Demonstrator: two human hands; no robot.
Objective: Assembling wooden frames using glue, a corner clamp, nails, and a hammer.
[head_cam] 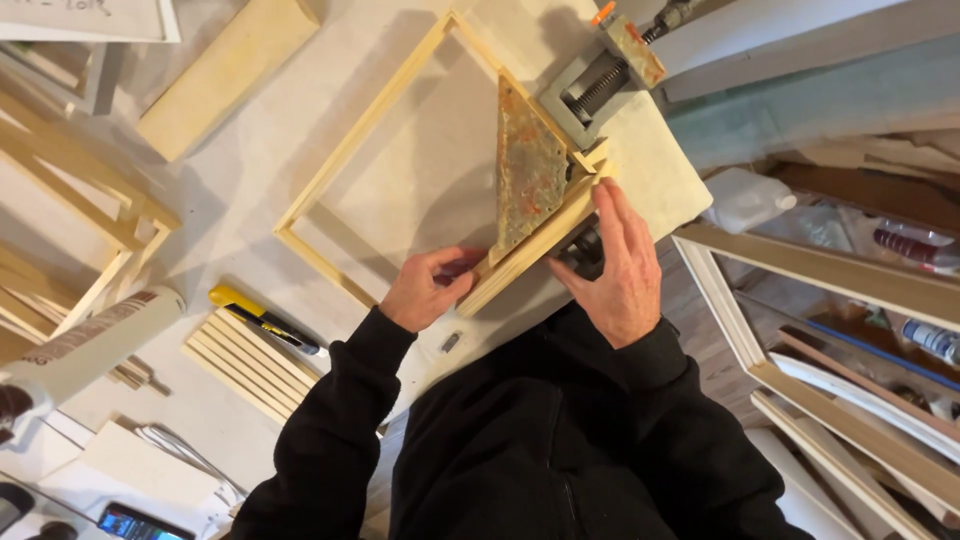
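1. Black sleeves fill the near edge of the view; both hands work at the near edge of the worktop (250, 180).
2. Left hand (428, 290): fingers curled in, tips pressed together on a small dark-red item at the near end of the frame's near rail. What the item is, I cannot tell.
3. Right hand (622, 270): fingers held straight and close together, laid flat over the outer face of the frame corner; a dark clamp knob (583, 250) sits just under the palm.
4. Frame (400, 150): pale wood, open rectangle, lying flat mid-worktop, its right corner held in the corner clamp.
5. Corner clamp (528, 170): rusty triangular plate inside the frame corner, touching both rails; grey screw body (595, 88) with coiled thread beyond it, toward the far right corner of the worktop.
6. Left of the hands, near edge: yellow-handled knife (262, 318) lying on a stack of thin strips (245, 365); a caulk tube (85, 345) further left.
7. Far left: a wood block (225, 72); more pale frames (90, 210) at the left edge.
8. Right, off the worktop: a rack of mouldings (850, 360).
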